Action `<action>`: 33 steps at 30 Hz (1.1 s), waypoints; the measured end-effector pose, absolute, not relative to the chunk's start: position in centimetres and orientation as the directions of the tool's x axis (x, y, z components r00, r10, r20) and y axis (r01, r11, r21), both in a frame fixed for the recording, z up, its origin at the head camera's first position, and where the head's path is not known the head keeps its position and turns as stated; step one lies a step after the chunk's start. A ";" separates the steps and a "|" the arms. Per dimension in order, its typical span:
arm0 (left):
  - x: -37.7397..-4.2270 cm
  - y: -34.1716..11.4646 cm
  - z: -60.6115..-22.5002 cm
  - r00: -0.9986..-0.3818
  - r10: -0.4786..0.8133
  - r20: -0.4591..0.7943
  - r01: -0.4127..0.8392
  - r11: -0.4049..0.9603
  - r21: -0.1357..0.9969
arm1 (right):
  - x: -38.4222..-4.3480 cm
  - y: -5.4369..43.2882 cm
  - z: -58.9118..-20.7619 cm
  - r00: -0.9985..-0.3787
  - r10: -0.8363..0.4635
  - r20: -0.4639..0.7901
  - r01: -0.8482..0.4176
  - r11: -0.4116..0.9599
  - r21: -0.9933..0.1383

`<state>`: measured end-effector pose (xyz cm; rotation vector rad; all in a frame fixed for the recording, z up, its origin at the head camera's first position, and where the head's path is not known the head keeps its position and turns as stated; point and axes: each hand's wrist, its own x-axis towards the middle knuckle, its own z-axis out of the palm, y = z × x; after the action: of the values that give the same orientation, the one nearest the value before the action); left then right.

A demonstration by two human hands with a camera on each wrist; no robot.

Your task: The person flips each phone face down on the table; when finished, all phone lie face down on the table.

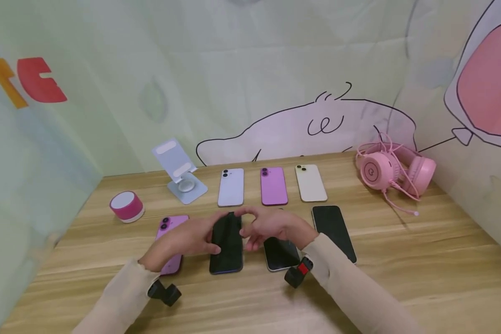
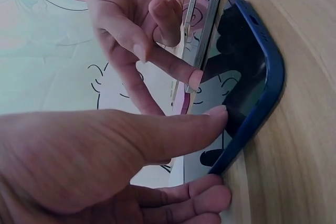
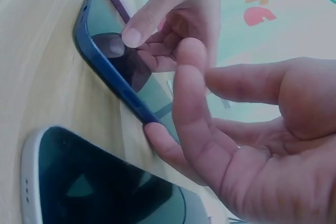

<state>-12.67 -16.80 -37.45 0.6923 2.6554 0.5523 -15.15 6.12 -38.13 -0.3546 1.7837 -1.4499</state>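
A blue-edged phone (image 1: pixel 227 250) lies screen up in front of me. My left hand (image 1: pixel 192 239) holds it by its left side, the thumb over the screen and the other fingers beside the edge in the left wrist view. Above the phone's right side is my right hand (image 1: pixel 271 225), fingers loosely bent; one fingertip meets the long edge of the blue phone (image 3: pixel 128 95) in the right wrist view. Partly under the right hand lies a white-edged phone (image 1: pixel 281 255), screen up. A purple phone (image 1: pixel 173 264), back up, is partly covered by my left hand.
Behind stand, back up, a pale blue phone (image 1: pixel 231 188), a second purple phone (image 1: pixel 274 186) and a cream phone (image 1: pixel 311 183). Another dark-screened phone (image 1: pixel 334 232) lies at right. Around them are a phone stand (image 1: pixel 188 185), a pink-and-white cylinder (image 1: pixel 127 207) and pink headphones (image 1: pixel 380 171).
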 end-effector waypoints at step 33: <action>-12.8 -16.0 -37.4 -0.780 0.562 -0.277 0.237 0.674 0.700 | -15.6 6.3 -37.1 -0.720 -0.636 -0.280 0.198 0.198 -0.960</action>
<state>-12.77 -15.95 -37.39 0.6190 2.4109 0.9138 -15.57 6.29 -37.12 -0.4090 1.8100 -1.5967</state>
